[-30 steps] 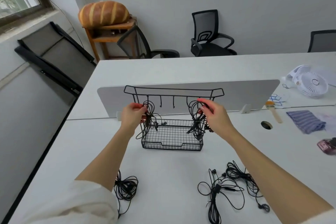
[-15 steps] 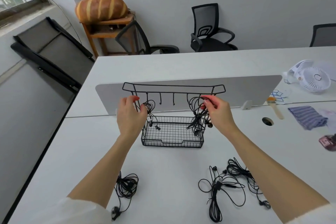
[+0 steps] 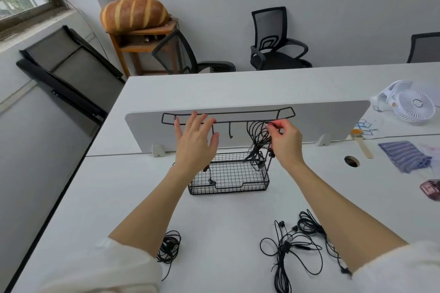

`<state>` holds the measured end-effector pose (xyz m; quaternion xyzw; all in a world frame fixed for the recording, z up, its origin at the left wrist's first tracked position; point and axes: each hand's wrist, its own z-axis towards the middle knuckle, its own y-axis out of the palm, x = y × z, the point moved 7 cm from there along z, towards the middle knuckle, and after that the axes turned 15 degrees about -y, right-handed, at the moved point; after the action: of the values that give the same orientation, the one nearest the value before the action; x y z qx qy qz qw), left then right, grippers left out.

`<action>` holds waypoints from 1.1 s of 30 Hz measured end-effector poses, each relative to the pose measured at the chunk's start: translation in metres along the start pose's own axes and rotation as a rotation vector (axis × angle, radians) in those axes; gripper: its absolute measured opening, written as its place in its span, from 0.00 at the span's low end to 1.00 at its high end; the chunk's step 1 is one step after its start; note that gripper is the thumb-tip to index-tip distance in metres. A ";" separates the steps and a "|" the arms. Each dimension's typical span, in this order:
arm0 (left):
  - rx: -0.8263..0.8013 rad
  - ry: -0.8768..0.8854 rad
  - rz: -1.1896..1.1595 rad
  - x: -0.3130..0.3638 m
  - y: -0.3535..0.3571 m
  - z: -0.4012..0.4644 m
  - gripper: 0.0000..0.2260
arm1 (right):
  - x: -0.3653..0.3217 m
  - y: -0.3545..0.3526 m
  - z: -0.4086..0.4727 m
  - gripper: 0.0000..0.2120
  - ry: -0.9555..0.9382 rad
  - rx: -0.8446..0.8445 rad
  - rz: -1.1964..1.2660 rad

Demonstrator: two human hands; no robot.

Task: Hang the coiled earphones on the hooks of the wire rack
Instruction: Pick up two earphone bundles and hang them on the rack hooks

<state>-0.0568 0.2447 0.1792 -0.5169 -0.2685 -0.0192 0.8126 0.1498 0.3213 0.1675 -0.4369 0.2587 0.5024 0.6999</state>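
The black wire rack (image 3: pixel 238 118) stands against the desk divider, its basket (image 3: pixel 229 178) at the bottom. My right hand (image 3: pixel 285 143) pinches a coiled black earphone (image 3: pixel 258 140) up at the rack's right-hand hook. My left hand (image 3: pixel 194 144) is spread flat in front of the rack's left side, holding nothing; it hides the left hooks, and an earbud (image 3: pixel 211 182) dangles into the basket below it. A coiled earphone (image 3: pixel 169 247) lies on the table by my left forearm. Loose earphones (image 3: pixel 292 242) lie near my right forearm.
A white divider panel (image 3: pixel 333 121) runs behind the rack. To the right lie a white fan (image 3: pixel 413 104), a wooden-handled brush (image 3: pixel 363 144), a striped blue cloth (image 3: pixel 403 154), a cable hole (image 3: pixel 352 161) and a dark pink object (image 3: pixel 432 188). Office chairs (image 3: pixel 273 40) stand behind the desk.
My left hand let go of the left earphone and spread its fingers, lifting toward the top bar. My right hand raised its coil to the right-hand hook.
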 end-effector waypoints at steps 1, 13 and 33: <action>0.003 0.000 0.003 -0.001 0.000 0.000 0.15 | 0.001 0.001 0.000 0.06 0.000 0.001 -0.007; 0.041 0.005 0.012 0.000 -0.001 0.000 0.16 | 0.008 -0.008 0.006 0.08 0.019 -0.034 0.065; 0.040 0.045 0.024 -0.001 0.001 -0.002 0.17 | 0.007 0.017 -0.022 0.17 -0.242 -0.306 -0.638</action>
<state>-0.0563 0.2431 0.1775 -0.5032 -0.2442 -0.0156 0.8288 0.1381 0.3076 0.1451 -0.5324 -0.0532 0.3399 0.7734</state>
